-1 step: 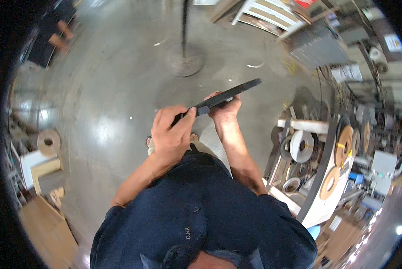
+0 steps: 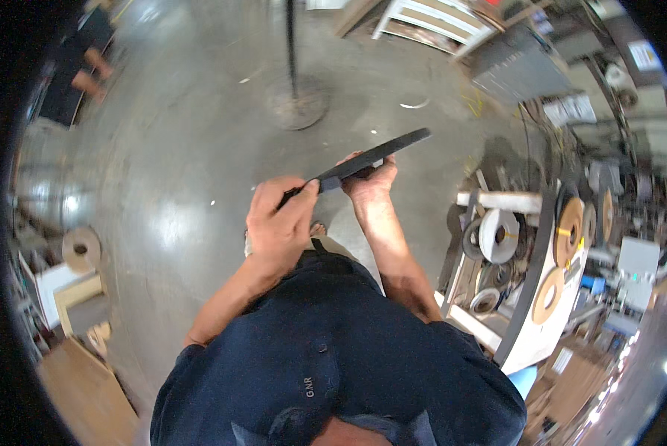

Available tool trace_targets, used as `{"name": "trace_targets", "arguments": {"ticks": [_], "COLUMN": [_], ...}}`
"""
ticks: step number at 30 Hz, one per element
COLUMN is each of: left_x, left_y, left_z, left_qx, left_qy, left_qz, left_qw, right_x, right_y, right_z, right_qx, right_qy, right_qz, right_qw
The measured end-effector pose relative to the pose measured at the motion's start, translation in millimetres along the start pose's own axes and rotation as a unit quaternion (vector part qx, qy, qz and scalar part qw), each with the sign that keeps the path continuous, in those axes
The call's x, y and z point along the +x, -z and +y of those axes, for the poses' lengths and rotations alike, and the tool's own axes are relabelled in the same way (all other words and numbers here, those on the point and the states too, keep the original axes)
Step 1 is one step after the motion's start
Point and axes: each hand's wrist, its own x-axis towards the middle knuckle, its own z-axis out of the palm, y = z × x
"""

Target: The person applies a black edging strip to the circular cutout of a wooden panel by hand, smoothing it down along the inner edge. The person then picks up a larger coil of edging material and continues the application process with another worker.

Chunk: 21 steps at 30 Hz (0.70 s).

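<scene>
In front of my body, both hands hold a flat black roll of edge banding [image 2: 374, 157], seen nearly edge-on and tilted with its far end up to the right. My left hand [image 2: 280, 215] is closed on its near left end, thumb and fingers pinching the edge. My right hand [image 2: 371, 184] supports it from below near the middle, with fingertips on the far side and thumb on the near side. A small greyish patch [image 2: 329, 183] shows on the roll's side beside my left fingertips. The roll's flat face is mostly hidden.
At right, a rack [image 2: 508, 201] carries white, black and tan rolls, including a tan roll [image 2: 548, 296]. A round-based black pole [image 2: 292, 67] stands ahead. Another person's arms [image 2: 92, 74] show at far left. Boards [image 2: 84, 386] and a tan roll [image 2: 81, 249] lie at left.
The view has shifted slightly, and my left hand and the roll sit a little further left in it. The grip of both hands looks the same.
</scene>
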Motion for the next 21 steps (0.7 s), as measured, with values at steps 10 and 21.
{"name": "trace_targets", "arguments": {"ticks": [10,21], "left_x": [64,172], "left_y": [-133,-326], "left_z": [19,77], "left_qx": [-0.1,-0.211], "left_qy": [-0.048,-0.039], "left_qz": [-0.157,-0.378], "left_qw": [0.981,0.901], "right_x": [47,127], "right_y": [17,13], "right_z": [-155,-326], "right_qx": [0.112,0.155], "right_qy": [0.128,0.181], "right_qz": [0.025,0.023], "right_qw": [0.985,0.971]}}
